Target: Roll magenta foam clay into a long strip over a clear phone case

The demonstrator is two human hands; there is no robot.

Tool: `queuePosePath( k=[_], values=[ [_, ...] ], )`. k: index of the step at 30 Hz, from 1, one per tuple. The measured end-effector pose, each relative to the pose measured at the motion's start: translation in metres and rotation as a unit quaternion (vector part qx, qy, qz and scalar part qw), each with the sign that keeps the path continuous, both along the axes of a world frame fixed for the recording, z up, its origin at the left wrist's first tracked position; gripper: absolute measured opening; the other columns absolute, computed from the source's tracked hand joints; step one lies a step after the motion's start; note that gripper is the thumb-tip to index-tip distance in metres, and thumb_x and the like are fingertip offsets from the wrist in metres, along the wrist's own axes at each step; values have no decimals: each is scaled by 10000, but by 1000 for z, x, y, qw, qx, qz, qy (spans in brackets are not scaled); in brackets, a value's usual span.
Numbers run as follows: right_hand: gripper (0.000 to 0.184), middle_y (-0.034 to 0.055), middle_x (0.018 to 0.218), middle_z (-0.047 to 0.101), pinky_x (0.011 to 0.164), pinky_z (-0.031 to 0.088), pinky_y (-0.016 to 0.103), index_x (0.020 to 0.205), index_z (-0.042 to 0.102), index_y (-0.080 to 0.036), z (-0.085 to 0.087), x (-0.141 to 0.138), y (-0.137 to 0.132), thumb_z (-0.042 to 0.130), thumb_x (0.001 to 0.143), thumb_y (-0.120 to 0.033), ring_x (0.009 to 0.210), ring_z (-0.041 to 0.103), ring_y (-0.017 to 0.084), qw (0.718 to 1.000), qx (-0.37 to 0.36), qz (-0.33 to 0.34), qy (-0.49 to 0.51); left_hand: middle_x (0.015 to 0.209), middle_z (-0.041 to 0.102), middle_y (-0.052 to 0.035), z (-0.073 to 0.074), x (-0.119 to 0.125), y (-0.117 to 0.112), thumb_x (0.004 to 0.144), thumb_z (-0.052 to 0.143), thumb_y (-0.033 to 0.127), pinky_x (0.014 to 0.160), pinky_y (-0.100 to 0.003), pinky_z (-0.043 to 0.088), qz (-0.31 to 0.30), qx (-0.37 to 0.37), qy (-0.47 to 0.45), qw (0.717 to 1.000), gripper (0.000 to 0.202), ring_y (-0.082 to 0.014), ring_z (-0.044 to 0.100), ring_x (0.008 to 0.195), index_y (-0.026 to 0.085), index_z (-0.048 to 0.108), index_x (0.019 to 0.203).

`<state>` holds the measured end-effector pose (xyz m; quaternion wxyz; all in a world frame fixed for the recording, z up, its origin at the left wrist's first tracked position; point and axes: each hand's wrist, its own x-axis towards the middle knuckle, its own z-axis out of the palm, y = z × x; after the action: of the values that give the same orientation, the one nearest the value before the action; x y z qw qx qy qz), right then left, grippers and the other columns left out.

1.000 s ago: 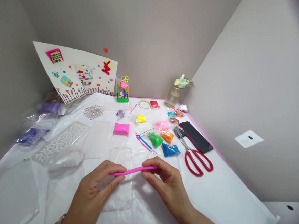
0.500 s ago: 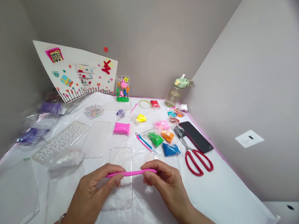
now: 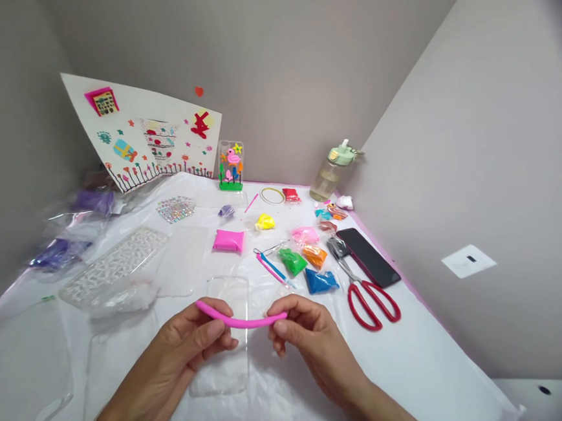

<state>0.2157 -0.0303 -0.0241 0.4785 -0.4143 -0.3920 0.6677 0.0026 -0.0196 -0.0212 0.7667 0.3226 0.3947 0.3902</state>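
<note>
A rolled strip of bright pink clay (image 3: 246, 323) sags slightly between my two hands above the table. My left hand (image 3: 194, 337) pinches its left part between thumb and fingers, and the left tip sticks up past them. Thumb and fingers of my right hand (image 3: 304, 328) grip the strip near its right end. Beneath the hands lies a clear phone case (image 3: 220, 374), partly covered by my left hand. A pink packet of clay (image 3: 228, 241) rests beyond, with green (image 3: 293, 261), orange (image 3: 315, 256) and blue (image 3: 321, 280) packets to its right.
Red-handled scissors (image 3: 373, 304) and a black phone (image 3: 368, 255) lie at the right. A bottle (image 3: 331, 171) and a decorated phone case (image 3: 231, 166) stand at the back. Loose gems (image 3: 176, 209) and a textured clear sheet (image 3: 115, 266) are on the left.
The pink clay strip has gone from nearly straight to curved, its left end raised. My left hand has turned and lifted slightly; my right hand keeps its pinch, shifted a little.
</note>
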Motion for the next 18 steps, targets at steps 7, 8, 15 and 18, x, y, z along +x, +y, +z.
queuePosePath(
  k=[7,8,15,18],
  values=[
    [182,9,717,696,569,478,174,889,755,-183,-1,1,3,839,768,-291,622,603,86,998,-14,-7,57,1151,702,2,-5,3,2,921,681,388,980,-193,511,31,18,-21,999,164,-168,614,1130,256,769,962],
    [185,5,703,687,569,477,170,886,756,-177,-2,1,3,842,765,-289,614,594,81,999,-14,-4,47,1196,697,-4,-5,3,2,940,656,383,1000,-191,503,32,18,-30,999,177,-177,586,1192,254,769,984],
    [217,5,701,693,559,485,168,891,748,-168,-3,-1,3,851,755,-303,587,599,76,999,-26,2,30,1076,699,15,-5,4,3,990,581,340,1000,-259,542,43,15,-86,995,187,-167,623,1112,259,748,966],
    [216,16,688,703,547,494,183,885,738,-163,-4,-2,3,811,803,-349,562,618,86,998,-34,18,45,1063,699,19,-8,4,1,972,602,385,968,-277,553,48,-5,-76,996,193,-165,648,1036,263,750,955]
  ],
)
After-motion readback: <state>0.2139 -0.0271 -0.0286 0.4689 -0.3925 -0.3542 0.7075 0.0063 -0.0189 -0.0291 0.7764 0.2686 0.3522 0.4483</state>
